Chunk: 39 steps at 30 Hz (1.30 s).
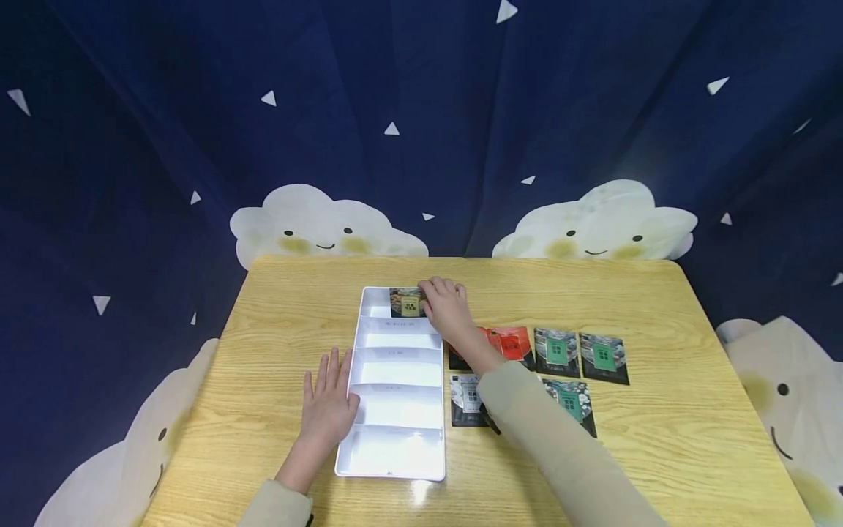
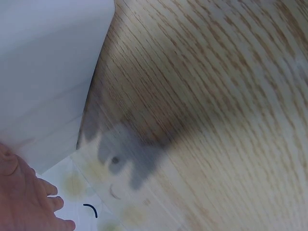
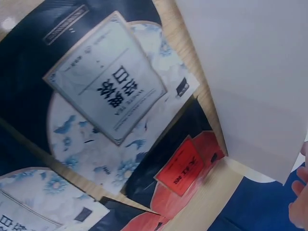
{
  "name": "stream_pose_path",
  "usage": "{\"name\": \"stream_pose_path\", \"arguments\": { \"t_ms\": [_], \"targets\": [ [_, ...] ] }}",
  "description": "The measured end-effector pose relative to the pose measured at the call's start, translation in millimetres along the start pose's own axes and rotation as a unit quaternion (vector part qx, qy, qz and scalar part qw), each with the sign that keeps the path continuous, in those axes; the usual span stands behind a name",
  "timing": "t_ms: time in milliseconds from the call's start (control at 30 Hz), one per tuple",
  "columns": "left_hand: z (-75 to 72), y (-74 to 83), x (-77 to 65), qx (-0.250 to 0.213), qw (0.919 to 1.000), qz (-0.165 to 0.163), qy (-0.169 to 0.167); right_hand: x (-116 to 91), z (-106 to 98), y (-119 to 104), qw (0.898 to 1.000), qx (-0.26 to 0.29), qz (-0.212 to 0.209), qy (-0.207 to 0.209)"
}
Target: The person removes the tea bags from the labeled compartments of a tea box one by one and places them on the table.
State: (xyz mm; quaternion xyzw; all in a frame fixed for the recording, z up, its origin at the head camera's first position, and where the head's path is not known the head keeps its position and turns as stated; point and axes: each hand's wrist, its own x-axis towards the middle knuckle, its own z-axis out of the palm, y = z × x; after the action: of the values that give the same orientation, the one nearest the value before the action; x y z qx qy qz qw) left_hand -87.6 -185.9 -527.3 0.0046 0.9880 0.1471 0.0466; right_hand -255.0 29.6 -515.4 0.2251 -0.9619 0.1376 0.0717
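A white tray (image 1: pixel 397 413) with several compartments stands lengthwise on the table. In its farthest compartment is a dark tea packet (image 1: pixel 407 302) with a gold label. My right hand (image 1: pixel 450 311) reaches over the tray's far right corner and holds that packet by its right edge, thumb and fingers at the edge. My left hand (image 1: pixel 329 410) lies against the tray's left side, fingers straight and thumb at the rim. In the left wrist view, the left hand (image 2: pixel 26 197) shows beside the white tray wall (image 2: pixel 43 82).
Right of the tray lie more tea packets: a white-labelled one (image 1: pixel 467 400), a red one (image 1: pixel 512 345), and green-labelled ones (image 1: pixel 557 351), partly under my right sleeve (image 1: pixel 560 446). A dark blue curtain (image 1: pixel 421 88) hangs behind the wooden table (image 1: pixel 685 410).
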Motion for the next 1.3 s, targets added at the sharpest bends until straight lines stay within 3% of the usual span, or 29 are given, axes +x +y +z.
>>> {"name": "stream_pose_path", "arguments": {
  "t_ms": [567,1033,1300],
  "targets": [
    [-0.8,-1.3,-0.7,0.007,1.0,0.0,-0.002,24.1,2.8,-14.1,0.996,-0.049,0.005,-0.078],
    [-0.6,-1.2,0.1,0.007,0.9999,-0.003,-0.015,30.9,1.5,-13.6,0.992,-0.038,0.059,-0.1],
    [-1.7,0.1,-0.4,0.006,1.0,0.0,-0.006,29.7,4.8,-10.5,0.994,-0.049,0.058,-0.077]
  ]
}}
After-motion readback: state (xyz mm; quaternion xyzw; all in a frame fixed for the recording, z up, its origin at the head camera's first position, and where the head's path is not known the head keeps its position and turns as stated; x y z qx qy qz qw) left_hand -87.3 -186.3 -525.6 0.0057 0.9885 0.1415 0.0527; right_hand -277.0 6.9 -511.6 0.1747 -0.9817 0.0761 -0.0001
